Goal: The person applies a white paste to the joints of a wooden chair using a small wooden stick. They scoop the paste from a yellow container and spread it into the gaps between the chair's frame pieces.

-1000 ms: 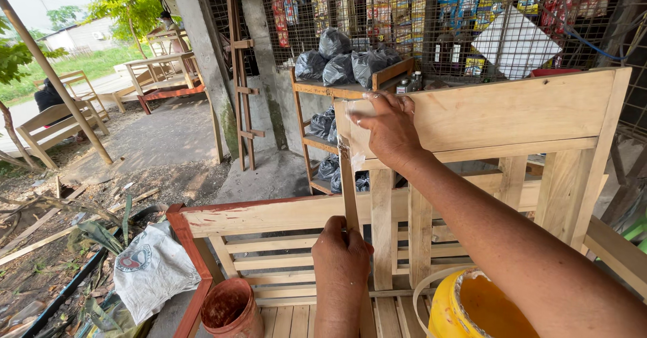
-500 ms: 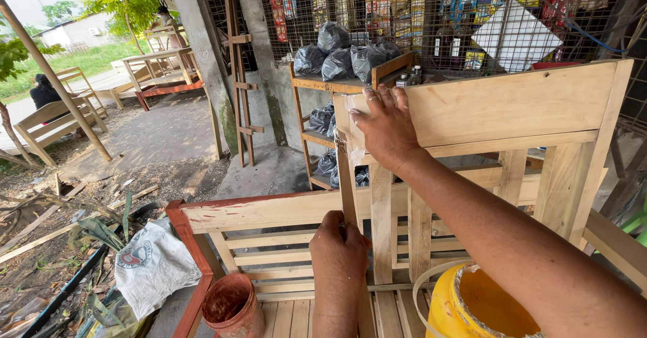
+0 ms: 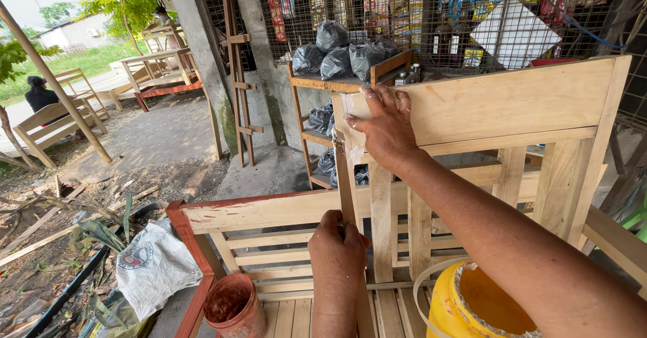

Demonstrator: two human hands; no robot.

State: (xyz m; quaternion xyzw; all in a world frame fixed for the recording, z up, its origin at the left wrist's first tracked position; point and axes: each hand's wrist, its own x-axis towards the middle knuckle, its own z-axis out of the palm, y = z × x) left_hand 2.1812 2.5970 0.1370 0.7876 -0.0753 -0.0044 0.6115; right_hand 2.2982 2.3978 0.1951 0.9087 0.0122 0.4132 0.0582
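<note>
1. head view: the left hand (image 3: pixel 339 249) is closed in a fist around the lower part of a thin upright wooden slat (image 3: pixel 346 183), which rises out of the top of the fist.
2. the right hand (image 3: pixel 383 126) lies flat and open, fingers spread, on the left end of the wide top rail (image 3: pixel 499 102) of an unpainted wooden chair back; it grips nothing, only presses the board.
3. the slat's upper end meets the top rail just beneath the right hand's thumb side, so the slat runs between the two hands, upright with a slight lean.
4. just right of the slat stand other upright slats (image 3: pixel 381 223) of the same back.
5. behind the left hand lies a slatted wooden frame (image 3: pixel 269 210) with a red-painted left edge.
6. a yellow bucket (image 3: pixel 472 304) sits under the right forearm, and a terracotta pot (image 3: pixel 232 304) stands near the frame's red corner.
7. a white sack (image 3: pixel 151 267) lies on the ground to the left.
</note>
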